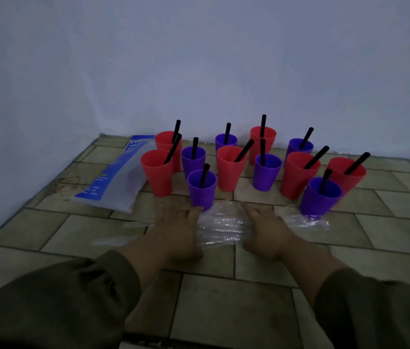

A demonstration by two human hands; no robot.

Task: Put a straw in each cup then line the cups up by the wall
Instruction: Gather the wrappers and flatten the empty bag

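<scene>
Left hand (176, 230): fingers (187, 214) straight and released, laid flat on the left part of the clear plastic wrapper (224, 226); grasping nothing; right hand (267, 231): fingers (250, 210) likewise released, flat on the wrapper's right part; wrapper lies crumpled on the tiled floor (224, 298); twelve cups, six red (230, 172) and six purple (202, 191), stand upright beyond the wrapper toward the wall (224, 71), in a loose staggered cluster, not one line; each holds a black straw (243, 150); nearest purple cup sits just beyond the left fingertips, contact undetermined; blue-and-white packet (115, 177) lies beyond the wrapper's left end.
</scene>
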